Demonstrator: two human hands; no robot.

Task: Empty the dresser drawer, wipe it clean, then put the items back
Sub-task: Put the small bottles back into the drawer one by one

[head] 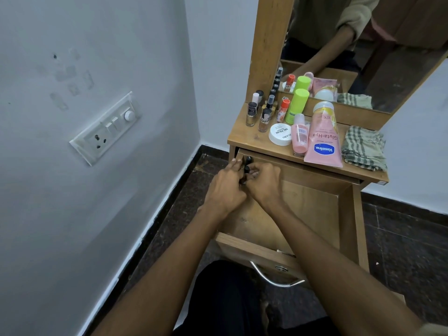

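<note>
Both my arms run forward over the open drawer (303, 207), its bare floor showing to the right of my hands. My left hand (224, 187) and right hand (263, 181) meet knuckle to knuckle, both pinched on small black tubes (247, 163), lipsticks or liners, hard to say. They look light, rigid and slick, so I'd grip them mid-barrel. Beyond my fingers, up on the dresser top (247, 139), wait the nail polish bottles (252, 113), the Vaseline tube (323, 139) and the checked cloth (363, 147).
</note>
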